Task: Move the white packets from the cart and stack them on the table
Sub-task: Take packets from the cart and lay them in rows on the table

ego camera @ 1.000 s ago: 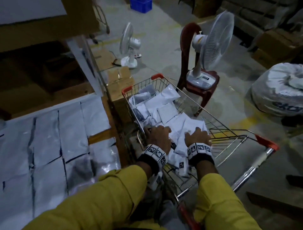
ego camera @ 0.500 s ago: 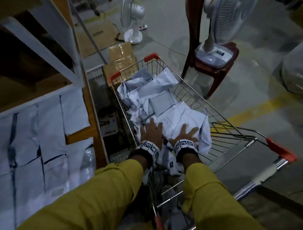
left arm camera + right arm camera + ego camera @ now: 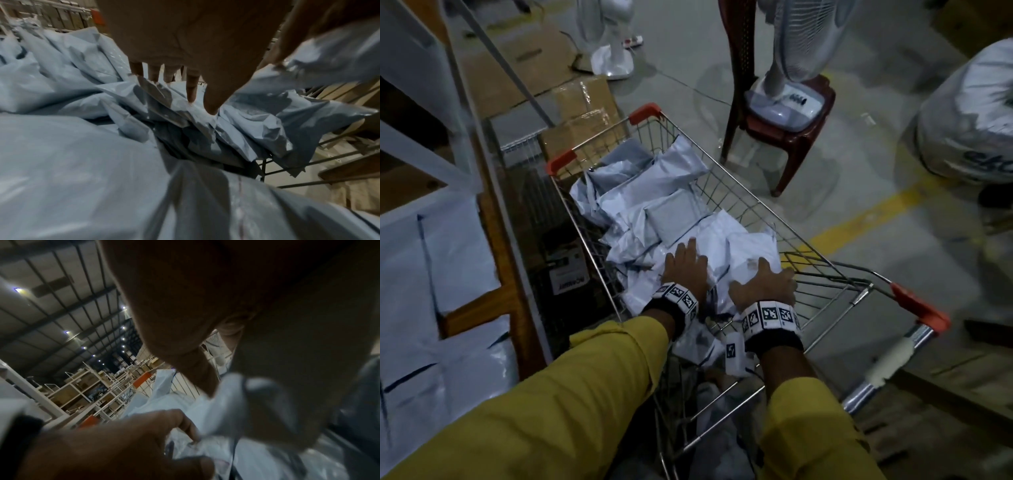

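A wire cart (image 3: 722,197) with orange corners holds a loose pile of white packets (image 3: 674,212). Both hands are inside it near the handle end. My left hand (image 3: 686,263) lies flat on the pile. The left wrist view shows its straight fingers (image 3: 191,91) touching packet edges (image 3: 180,112). My right hand (image 3: 767,281) grips the right edge of the top packet (image 3: 743,246), thumb on top and fingers round the side. That thumb (image 3: 205,379) presses the packet (image 3: 236,402) in the right wrist view. More white packets (image 3: 458,253) lie on the wooden table (image 3: 482,308) at the left.
A white fan (image 3: 787,99) stands on a maroon chair (image 3: 791,144) beyond the cart. A second fan (image 3: 613,61) and cardboard boxes (image 3: 582,113) sit on the floor. A large white sack (image 3: 969,120) lies right. The cart handle (image 3: 887,370) points toward me at the right.
The head has tilted down and closer to the cart. My right hand slid to the right edge of the top packet and curled round it. My left hand stayed flat on the pile.
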